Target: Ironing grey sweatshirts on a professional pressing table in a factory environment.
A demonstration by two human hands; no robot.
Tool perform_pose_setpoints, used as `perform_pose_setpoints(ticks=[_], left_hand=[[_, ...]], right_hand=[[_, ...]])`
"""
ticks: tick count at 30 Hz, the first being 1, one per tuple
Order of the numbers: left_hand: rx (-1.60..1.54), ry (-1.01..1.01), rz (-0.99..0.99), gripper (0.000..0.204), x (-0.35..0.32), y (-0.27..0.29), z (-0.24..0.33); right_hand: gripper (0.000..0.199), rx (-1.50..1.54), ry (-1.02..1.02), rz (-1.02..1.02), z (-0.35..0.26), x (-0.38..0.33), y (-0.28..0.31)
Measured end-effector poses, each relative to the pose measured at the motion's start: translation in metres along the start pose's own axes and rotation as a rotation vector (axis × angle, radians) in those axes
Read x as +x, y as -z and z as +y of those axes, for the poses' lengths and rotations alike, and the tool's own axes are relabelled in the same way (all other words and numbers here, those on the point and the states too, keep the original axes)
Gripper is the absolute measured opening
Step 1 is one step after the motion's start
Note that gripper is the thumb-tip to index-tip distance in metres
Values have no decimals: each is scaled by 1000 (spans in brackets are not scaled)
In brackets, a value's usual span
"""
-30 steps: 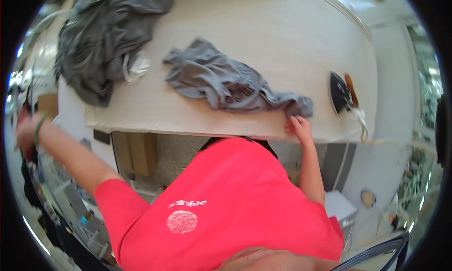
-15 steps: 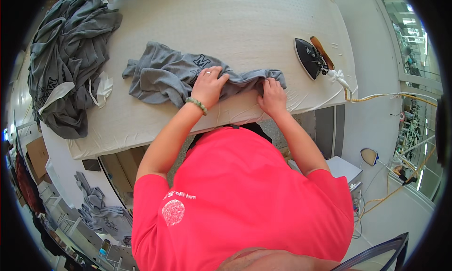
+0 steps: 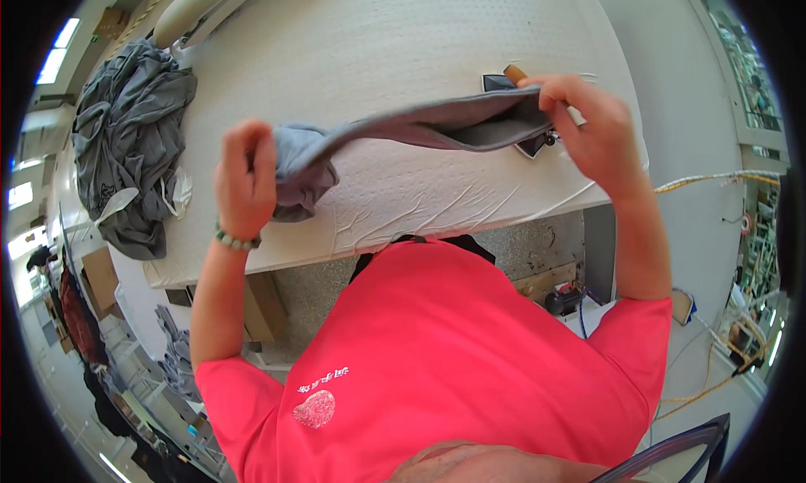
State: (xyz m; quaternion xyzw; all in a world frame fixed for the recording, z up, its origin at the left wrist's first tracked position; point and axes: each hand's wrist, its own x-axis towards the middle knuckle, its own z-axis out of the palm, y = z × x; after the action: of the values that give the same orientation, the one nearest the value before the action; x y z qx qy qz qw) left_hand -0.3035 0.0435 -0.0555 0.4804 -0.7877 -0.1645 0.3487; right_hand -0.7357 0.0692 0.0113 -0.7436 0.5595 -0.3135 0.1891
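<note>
A grey garment is stretched between my two hands, lifted above the white padded table. My left hand, with a beaded bracelet at the wrist, is closed on its bunched left end. The right end is pinched in my right hand, where the cloth gapes into a fold. Behind that end, partly hidden by the cloth and my right hand, lies an iron with a brown handle.
A heap of grey garments with white tags lies at the table's left end. The covered table spans the front. A padded arm-shaped board stands at the back left. Yellowish cords run off right. More grey cloth lies lower left.
Both hands have risen off the table and moved apart, lifting the grey garment and pulling it out lengthwise. It now covers part of the iron.
</note>
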Motion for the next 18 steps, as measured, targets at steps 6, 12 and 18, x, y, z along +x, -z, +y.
perform_pose_setpoints(ticks=[6,12,18], left_hand=[[304,-558,-151,17,-10,8,88],[453,-364,-271,23,-28,4,77],[439,-297,-157,19,-26,21,62]], right_hand=[[18,-470,566,-14,24,27,48],[13,-503,566,-215,23,32,55],[7,-436,461,-377,9,41,64]])
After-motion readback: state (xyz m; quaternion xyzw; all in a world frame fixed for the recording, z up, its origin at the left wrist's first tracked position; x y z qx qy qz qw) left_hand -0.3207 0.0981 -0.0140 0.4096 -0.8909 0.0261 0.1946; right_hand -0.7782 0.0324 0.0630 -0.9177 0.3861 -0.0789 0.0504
